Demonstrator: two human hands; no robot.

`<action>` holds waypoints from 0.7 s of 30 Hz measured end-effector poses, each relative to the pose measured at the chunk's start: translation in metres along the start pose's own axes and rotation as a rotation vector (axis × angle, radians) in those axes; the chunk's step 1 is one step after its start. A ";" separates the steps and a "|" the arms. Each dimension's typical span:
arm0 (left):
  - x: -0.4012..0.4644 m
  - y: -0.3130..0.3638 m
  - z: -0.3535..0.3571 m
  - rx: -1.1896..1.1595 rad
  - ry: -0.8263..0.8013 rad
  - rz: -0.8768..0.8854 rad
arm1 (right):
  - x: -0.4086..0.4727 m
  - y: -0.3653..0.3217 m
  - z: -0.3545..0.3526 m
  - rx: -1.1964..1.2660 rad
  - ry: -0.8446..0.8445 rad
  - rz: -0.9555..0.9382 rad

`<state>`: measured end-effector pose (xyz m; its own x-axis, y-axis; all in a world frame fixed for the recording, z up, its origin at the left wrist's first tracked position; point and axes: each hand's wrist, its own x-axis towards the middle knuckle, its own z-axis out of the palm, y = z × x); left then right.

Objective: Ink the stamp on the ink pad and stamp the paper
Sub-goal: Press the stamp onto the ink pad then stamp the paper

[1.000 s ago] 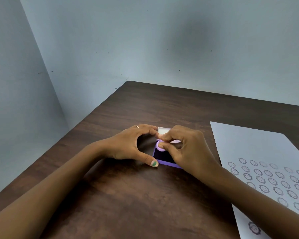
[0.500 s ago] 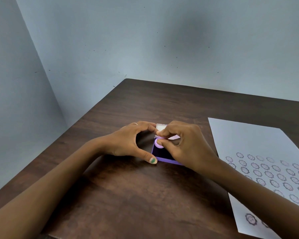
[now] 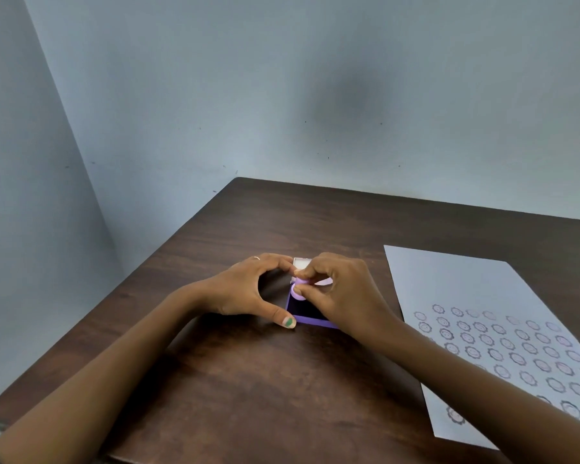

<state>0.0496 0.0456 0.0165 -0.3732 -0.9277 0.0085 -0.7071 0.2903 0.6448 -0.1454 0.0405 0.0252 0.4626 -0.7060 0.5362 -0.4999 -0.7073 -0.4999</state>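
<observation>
The purple ink pad point(image 3: 307, 311) sits open on the dark wooden table point(image 3: 248, 380), and everything else is placed from it. The right hand point(image 3: 342, 296) reaches over the pad's right half, thumb and fingertips pinched closed on the small lilac round stamp point(image 3: 298, 291), which stands on the dark ink surface near the pad's far left corner. The left hand point(image 3: 248, 289) braces the pad from its left: the thumb, with a green-painted nail, touches the near left corner of the frame, while the forefinger arches over to the far edge; its fingers curl around the pad's side and grasp nothing loose. The pad's pale lid point(image 3: 301, 262) shows just behind it. Well to the right of the pad lies the white paper point(image 3: 449, 296), its near part covered in rows of round, scalloped stamp prints.
</observation>
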 end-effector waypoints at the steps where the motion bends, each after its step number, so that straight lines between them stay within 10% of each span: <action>1: 0.000 0.000 0.000 -0.003 0.003 -0.004 | 0.000 0.000 0.000 0.001 0.000 0.007; 14: -0.004 0.014 0.001 -0.253 0.095 -0.068 | -0.013 0.034 -0.081 0.729 0.238 0.406; 21: 0.020 0.059 0.023 0.200 0.238 0.038 | -0.041 0.087 -0.141 1.252 0.318 0.804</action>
<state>-0.0131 0.0491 0.0370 -0.2671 -0.9373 0.2241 -0.8083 0.3445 0.4775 -0.3113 0.0131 0.0556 0.1246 -0.9858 -0.1127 0.4646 0.1583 -0.8712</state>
